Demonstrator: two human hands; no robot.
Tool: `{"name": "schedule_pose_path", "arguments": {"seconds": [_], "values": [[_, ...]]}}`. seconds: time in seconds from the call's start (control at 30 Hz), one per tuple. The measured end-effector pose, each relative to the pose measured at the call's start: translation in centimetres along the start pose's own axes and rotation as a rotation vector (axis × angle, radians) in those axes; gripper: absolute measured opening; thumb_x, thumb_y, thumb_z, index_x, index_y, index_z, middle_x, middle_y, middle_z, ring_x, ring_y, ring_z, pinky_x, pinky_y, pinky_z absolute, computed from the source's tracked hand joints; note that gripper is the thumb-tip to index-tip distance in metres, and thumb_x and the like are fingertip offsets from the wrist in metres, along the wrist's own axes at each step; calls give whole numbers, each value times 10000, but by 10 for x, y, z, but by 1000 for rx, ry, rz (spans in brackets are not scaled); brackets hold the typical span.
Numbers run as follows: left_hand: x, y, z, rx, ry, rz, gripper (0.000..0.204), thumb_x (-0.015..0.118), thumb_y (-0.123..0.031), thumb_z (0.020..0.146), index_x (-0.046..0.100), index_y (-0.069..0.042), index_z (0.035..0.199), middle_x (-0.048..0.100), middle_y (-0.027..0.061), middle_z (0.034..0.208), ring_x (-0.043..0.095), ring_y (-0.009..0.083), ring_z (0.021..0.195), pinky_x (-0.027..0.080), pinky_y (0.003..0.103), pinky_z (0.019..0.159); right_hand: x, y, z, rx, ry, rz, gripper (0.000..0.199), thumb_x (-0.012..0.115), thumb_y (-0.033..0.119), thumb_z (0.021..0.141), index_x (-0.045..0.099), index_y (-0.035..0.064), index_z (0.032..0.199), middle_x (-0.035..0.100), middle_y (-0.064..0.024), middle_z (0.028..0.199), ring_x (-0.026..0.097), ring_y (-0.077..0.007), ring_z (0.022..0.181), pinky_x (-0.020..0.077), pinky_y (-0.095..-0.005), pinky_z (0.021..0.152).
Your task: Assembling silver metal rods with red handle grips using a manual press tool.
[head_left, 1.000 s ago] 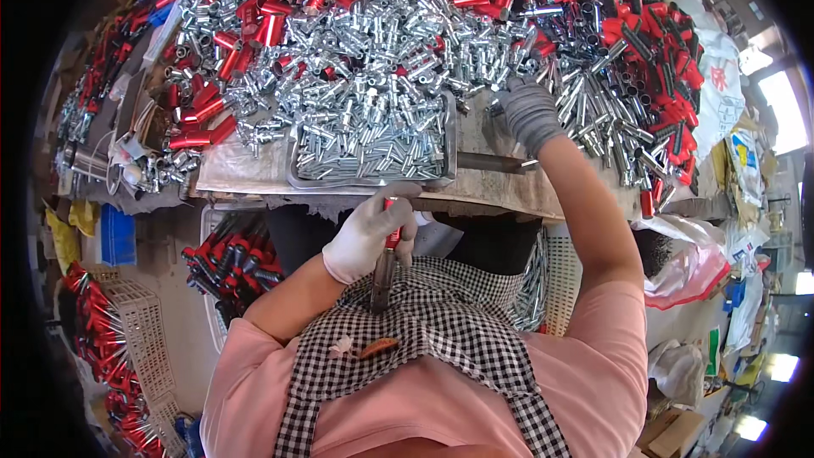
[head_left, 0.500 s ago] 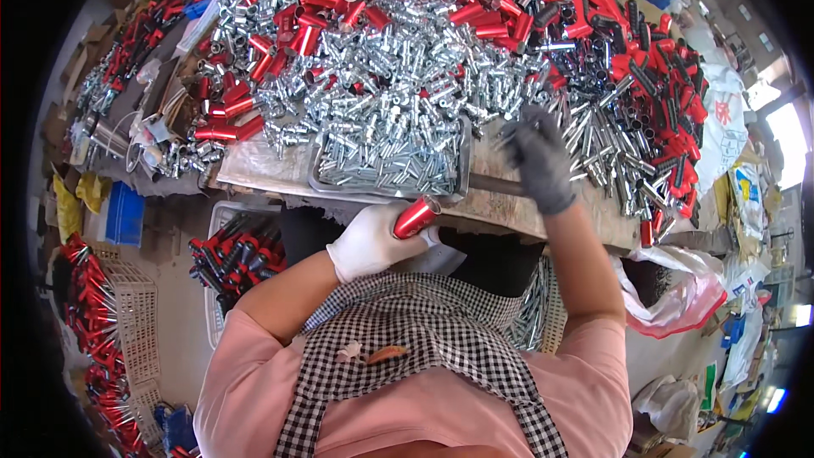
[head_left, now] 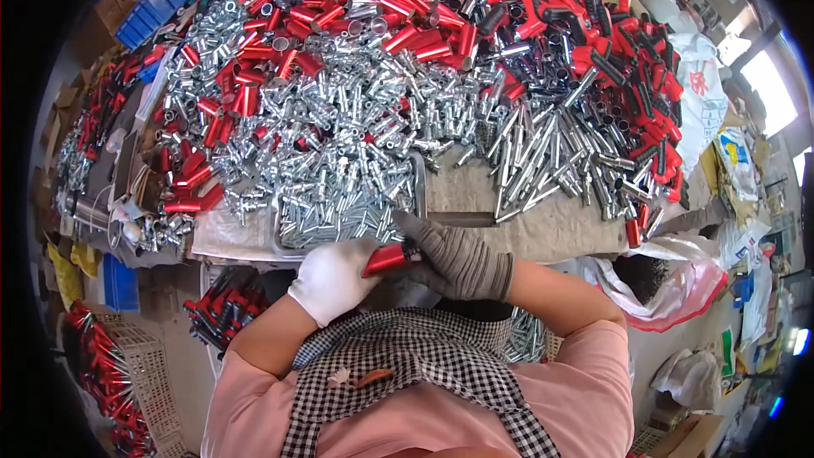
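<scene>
Red tube [head_left: 387, 260] is clamped in the left hand [head_left: 333, 280]; the right hand [head_left: 458, 259] partly hides its right end, grip impossible to tell.

I lose parts of the red tube [head_left: 388, 260] behind the left hand [head_left: 333, 281] and right hand [head_left: 459, 259]; pink shirt [head_left: 373, 430] cropped below

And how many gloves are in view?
2: a white glove on the left hand, a grey glove on the right hand; others may be hidden.
</scene>
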State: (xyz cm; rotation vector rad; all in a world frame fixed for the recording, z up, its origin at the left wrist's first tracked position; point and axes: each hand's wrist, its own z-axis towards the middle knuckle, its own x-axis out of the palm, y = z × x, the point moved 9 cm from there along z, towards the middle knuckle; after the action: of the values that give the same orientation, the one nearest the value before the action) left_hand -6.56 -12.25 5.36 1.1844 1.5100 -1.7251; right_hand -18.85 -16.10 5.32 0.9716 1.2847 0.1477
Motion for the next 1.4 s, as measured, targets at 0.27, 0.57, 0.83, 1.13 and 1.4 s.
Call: {"name": "schedule_pose_path", "arguments": {"seconds": [0.27, 0.57, 0.83, 1.13, 1.4], "values": [[-15, 14, 18, -69, -183, -365, 265, 774, -213, 738, 622, -17, 830, 584, 183, 682, 565, 359, 596, 468, 406, 590, -117, -85, 63, -240, 132, 434, 738, 685, 316, 869, 327, 97, 1476, 666, -166, 1150, 665, -234, 1000, 536, -323, 849], [-8, 19, 17, -28, -213, -426, 305, 787, -214, 738, 663, -24, 941, 625, 161, 726, 598, 320, 612, 497, 376, 618, -309, -317, 147, 869, -876, -54, 1163, 768, 551, 679, 165, 0, 1508, 464, -287, 1407, 490, -445, 1277, 395, -474, 1070], [-5, 28, 9, -57, -197, -444, 330, 773, -259, 739, 641, -9, 909, 626, 187, 756, 633, 354, 687, 507, 413, 667, -236, -231, 65, 38, -1032, 844, 342, 693, 187, 824, 554, 83, 1119, 617, -69, 945, 617, -197, 784, 509, -320, 682], [-13, 24, -22, 197, -282, 41, 202, 712, -196, 758, 594, -69, 862, 615, 136, 744, 641, 339, 673, 519, 445, 614, -66, -39, -55, 337, -125, 870, 475, 732, 92, 738, 618, -43, 1179, 692, -114, 966, 663, -182, 892, 534, -324, 810], [28, 14, -60, 61, 176, -5, 234, 686, -224, 784, 603, -33, 891, 638, 173, 743, 642, 383, 717, 514, 472, 660, 18, 25, -38, 5, 76, -276, 411, 800, 229, 715, 689, 125, 1097, 664, -58, 849, 679, -321, 844, 529, -410, 635]]}}
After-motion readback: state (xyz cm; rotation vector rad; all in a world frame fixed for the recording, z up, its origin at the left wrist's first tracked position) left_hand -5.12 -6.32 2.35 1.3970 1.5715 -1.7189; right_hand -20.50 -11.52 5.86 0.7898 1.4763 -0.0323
